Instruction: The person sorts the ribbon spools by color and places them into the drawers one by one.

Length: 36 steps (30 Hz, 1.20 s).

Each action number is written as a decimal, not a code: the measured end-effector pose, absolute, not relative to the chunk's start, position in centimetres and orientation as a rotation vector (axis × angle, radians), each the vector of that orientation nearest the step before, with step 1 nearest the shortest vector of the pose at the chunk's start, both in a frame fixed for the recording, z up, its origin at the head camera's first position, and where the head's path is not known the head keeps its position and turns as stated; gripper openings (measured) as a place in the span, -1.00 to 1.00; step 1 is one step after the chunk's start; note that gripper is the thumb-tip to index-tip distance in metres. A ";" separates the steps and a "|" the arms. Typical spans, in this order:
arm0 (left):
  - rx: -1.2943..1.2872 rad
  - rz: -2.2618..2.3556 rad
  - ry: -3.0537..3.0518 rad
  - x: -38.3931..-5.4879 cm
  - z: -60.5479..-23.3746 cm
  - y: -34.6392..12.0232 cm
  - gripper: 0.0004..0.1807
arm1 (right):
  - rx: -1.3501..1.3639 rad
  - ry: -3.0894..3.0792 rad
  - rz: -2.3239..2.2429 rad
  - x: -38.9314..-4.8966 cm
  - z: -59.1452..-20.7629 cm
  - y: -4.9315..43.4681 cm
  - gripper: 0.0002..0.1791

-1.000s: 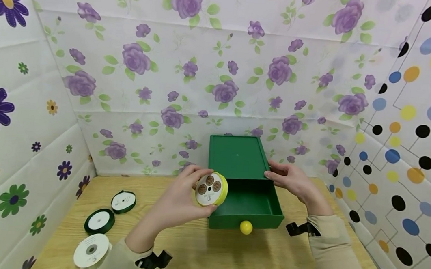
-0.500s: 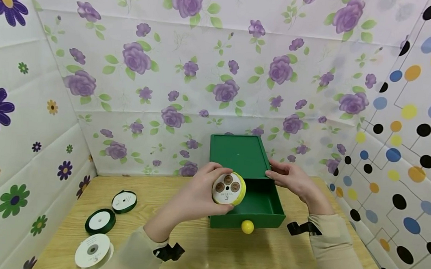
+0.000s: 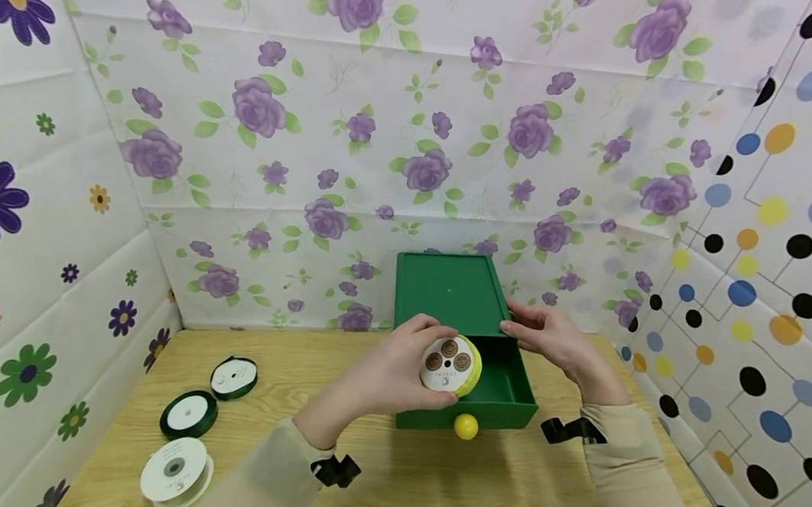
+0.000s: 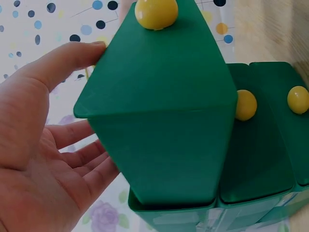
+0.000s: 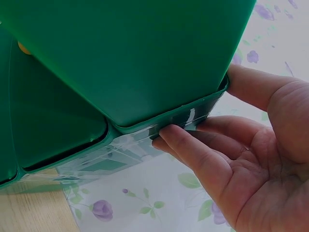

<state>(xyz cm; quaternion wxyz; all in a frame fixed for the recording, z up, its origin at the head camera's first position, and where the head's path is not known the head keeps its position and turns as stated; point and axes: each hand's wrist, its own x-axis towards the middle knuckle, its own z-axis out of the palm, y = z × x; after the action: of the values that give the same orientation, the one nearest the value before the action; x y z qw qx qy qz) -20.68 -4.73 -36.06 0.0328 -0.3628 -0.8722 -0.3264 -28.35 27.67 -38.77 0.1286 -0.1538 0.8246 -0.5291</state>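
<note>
A ribbon spool (image 3: 450, 365) with yellow ribbon and a white label is pinched between the thumb and fingers of my left hand (image 3: 389, 375). The hand is over the left part of the pulled-out green drawer (image 3: 503, 381), which has a yellow knob (image 3: 466, 427). In the left wrist view the drawer (image 4: 159, 150) hides nearly all of the spool. My right hand (image 3: 556, 345) grips the top right front corner of the green drawer cabinet (image 3: 448, 294). In the right wrist view, its thumb and fingers (image 5: 212, 169) lie on either side of the cabinet's edge.
On the wooden table's left lie two dark green ribbon spools (image 3: 234, 377) and a white ribbon spool (image 3: 174, 469). Lower drawers with yellow knobs (image 4: 246, 105) are pushed in beneath the top drawer. Patterned cloth walls (image 3: 349, 281) stand behind and at both sides.
My left hand has carried the yellow ribbon spool to the right, from the drawer's left edge to over its opening. The right hand keeps its place on the cabinet.
</note>
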 end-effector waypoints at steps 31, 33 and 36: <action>-1.607 -0.411 -2.836 -23.9 -35.5 -2.7 -0.22 | -0.443 2.381 -1.545 -28.3 -38.8 27.9 -0.10; -1.607 -0.366 -2.850 -24.0 -35.6 -2.4 -0.24 | -0.444 2.378 -1.548 -28.4 -38.8 27.9 -0.10; -1.593 -0.295 -2.862 -24.0 -35.7 -2.1 -0.25 | -0.449 2.379 -1.550 -28.4 -38.8 28.0 -0.11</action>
<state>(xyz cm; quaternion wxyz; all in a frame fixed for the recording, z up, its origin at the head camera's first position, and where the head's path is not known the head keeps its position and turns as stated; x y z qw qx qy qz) -24.02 -2.10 -35.65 -0.0734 -0.4832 -0.8678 -0.0895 -28.36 27.97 -38.79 0.1332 -0.1548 0.8201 -0.5344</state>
